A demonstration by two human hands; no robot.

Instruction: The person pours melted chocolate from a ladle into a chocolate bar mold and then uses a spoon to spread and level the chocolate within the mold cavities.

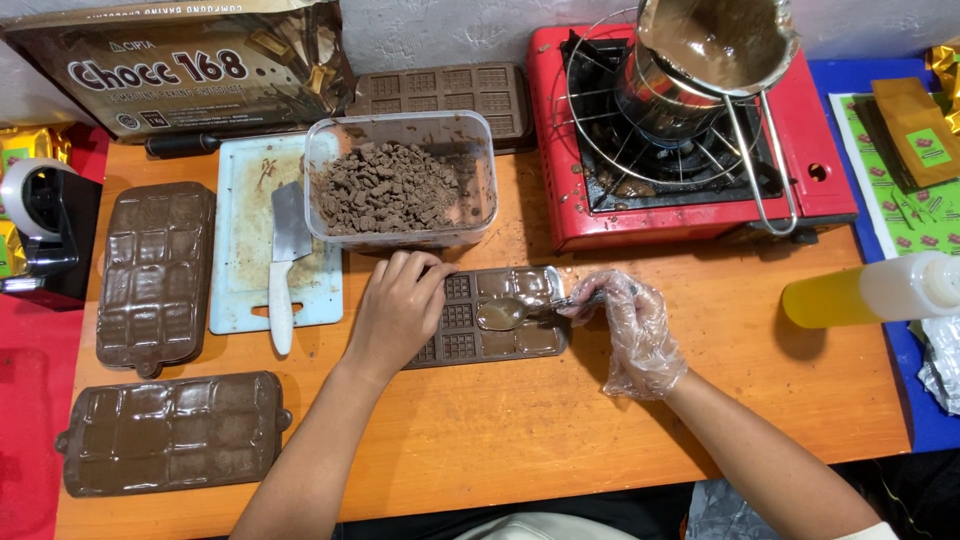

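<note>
A brown bar-shaped chocolate mould lies on the orange table in front of me. My bare left hand rests flat on its left end, fingers together, pinning it down. My right hand, in a clear plastic glove, pinches the handle of a metal spoon. The spoon's bowl hovers over the mould's middle cells with melted chocolate in it. The right-hand cells look filled and glossy; the left ones show empty grids.
A clear tub of chopped chocolate stands just behind the mould. At the back right, a red portable stove carries a metal pot of melted chocolate. Left: a cutting board with knife and two filled moulds. A yellow bottle lies right.
</note>
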